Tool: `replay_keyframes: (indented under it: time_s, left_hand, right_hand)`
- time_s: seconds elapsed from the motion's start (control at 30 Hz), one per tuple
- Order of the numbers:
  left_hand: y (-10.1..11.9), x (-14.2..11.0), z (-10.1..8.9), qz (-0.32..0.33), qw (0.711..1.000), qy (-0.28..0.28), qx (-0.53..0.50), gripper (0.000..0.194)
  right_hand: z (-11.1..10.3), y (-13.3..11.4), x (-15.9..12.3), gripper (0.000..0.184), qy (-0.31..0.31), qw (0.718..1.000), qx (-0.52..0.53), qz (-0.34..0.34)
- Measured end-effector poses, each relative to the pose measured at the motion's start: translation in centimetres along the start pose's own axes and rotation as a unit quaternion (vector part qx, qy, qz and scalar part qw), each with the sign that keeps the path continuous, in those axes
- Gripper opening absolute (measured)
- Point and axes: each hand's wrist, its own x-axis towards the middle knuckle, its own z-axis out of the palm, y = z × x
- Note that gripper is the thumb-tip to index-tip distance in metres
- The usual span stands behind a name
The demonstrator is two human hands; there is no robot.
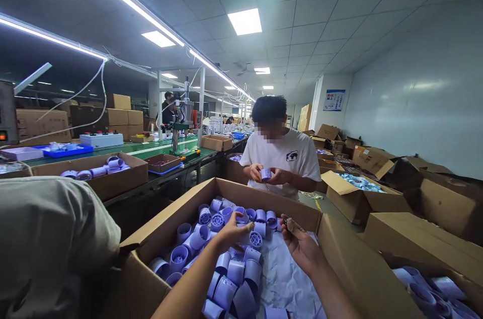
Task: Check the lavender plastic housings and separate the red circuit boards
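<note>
My left hand (pixel 232 233) is over a cardboard box (pixel 169 208) of light purple plastic cylinders (pixel 236 272), its thumb and index finger apart. It is nearest the cylinders below it; whether the hidden fingers touch one I cannot tell. Above the right part of the same box, my right hand (pixel 302 248) is closed in a pinch on a small dark piece (pixel 285 221), too small to name. Some cylinders show an open end, others a spoked end. Crumpled white sheeting (pixel 289 273) lies under them at the box's right side.
Across the box a person in a white T-shirt (pixel 281 153) holds a purple cylinder (pixel 266 174). A green-topped workbench (pixel 151 145) with a press machine (pixel 183 123) runs along the left. Open cartons (pixel 350 206) line the right. A grey-clad person's sleeve (pixel 56 228) is close at left.
</note>
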Motion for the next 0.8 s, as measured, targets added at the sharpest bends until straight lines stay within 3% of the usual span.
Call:
replay_keyframes:
  time_s: [0.1, 0.23, 0.33, 0.43, 0.8]
  left_hand:
    - [0.0, 0.4, 0.1, 0.011, 0.999, 0.032, -0.032, 0.083]
    - [0.5, 0.5, 0.1, 0.1, 0.991, 0.018, -0.084, 0.077]
    - [1.0, 0.2, 0.1, 0.207, 0.976, 0.068, 0.004, 0.056]
    - [1.3, 0.1, 0.1, 0.271, 0.956, 0.081, 0.073, 0.052]
    - [0.8, 0.2, -0.1, 0.297, 0.945, 0.016, 0.139, 0.061]
  right_hand:
    - [0.9, -0.2, -0.7, 0.029, -0.014, 1.0, 0.001, 0.011]
    - [2.8, -0.8, -2.2, 0.033, -0.033, 0.999, -0.021, 0.026]
    - [4.0, -1.2, -3.1, 0.031, -0.067, 0.997, -0.044, 0.022]
    - [4.9, -1.2, -3.5, 0.031, -0.079, 0.993, -0.084, 0.018]
    - [5.8, 0.8, -3.1, 0.04, -0.051, 0.969, -0.239, -0.04]
